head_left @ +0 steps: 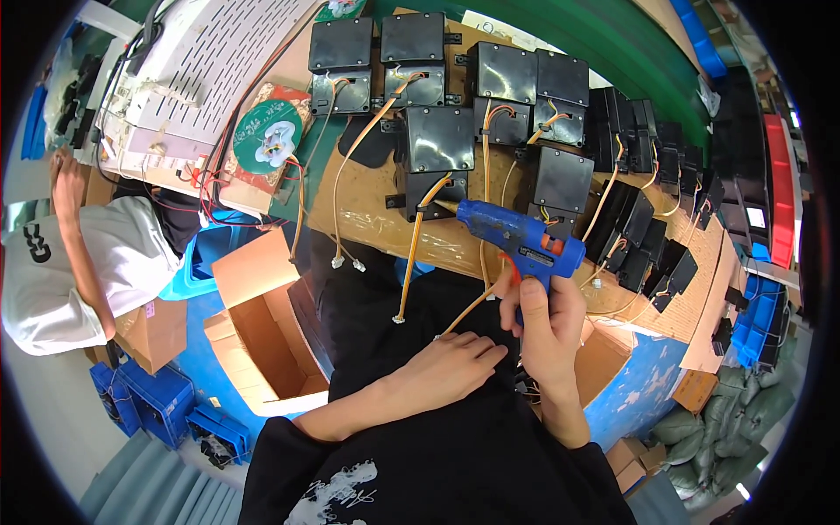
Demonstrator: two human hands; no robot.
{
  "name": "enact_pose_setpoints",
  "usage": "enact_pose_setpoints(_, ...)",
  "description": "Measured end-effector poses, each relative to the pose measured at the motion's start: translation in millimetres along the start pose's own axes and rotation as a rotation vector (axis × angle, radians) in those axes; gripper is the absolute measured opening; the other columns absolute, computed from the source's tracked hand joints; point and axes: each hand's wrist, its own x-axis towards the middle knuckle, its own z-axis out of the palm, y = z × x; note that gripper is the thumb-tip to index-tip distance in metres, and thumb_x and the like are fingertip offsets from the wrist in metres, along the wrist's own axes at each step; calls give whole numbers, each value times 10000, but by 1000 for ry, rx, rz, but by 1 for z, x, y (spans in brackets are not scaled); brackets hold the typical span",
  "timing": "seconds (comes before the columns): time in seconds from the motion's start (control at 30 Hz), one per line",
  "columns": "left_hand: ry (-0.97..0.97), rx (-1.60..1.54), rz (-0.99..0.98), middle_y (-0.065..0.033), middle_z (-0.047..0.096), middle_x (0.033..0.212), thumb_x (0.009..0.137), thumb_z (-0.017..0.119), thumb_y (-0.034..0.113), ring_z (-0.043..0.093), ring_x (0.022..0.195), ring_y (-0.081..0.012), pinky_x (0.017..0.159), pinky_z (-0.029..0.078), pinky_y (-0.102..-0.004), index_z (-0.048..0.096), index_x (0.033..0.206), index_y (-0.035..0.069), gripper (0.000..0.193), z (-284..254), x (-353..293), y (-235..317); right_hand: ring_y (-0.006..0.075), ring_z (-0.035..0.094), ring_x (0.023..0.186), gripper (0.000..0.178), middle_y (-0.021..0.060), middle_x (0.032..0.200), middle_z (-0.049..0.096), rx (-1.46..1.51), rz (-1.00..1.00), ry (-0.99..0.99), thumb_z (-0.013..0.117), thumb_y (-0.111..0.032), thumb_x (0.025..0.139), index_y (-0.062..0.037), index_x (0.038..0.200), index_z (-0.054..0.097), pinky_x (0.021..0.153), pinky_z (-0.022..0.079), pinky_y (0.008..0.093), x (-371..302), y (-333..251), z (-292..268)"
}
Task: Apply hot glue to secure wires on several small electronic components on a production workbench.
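Black shirt [446, 451] below right hand [549, 332] with grip around blue glue gun [516, 230], grip of left hand [448, 372] unclear

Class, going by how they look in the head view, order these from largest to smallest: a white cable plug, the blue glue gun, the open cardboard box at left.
1. Open cardboard box
2. Blue glue gun
3. White cable plug

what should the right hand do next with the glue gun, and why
Probably give the glue gun a light squeeze: the right hand grips it, and its nozzle points at the yellow wires where they leave the black box, seemingly close enough to glue.
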Motion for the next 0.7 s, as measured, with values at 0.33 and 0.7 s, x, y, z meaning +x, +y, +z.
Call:
enact_pose_setpoints(0.33, 17, 6, 27, -101, 629, 976, 875, 623, 141, 632, 847, -261, 741, 523, -353, 579, 1079, 37, 233, 6, 2, -3, 97, 477, 635, 331, 104, 943, 625, -152, -95, -65, 482, -24, 952, 38, 1275, 520, 599, 429, 217, 0, 15, -13)
enact_pose_setpoints(0.7, -46, -8, 4, -134, 611, 964, 905, 578, 168, 625, 878, -309, 770, 520, -390, 569, 1122, 32, 256, 22, -3, -8, 56, 409, 512, 88, 14, 667, 533, -237, -20, 89, 498, -124, 997, -55, 961, 539, 436, 306, 187, -2, 9, -10)
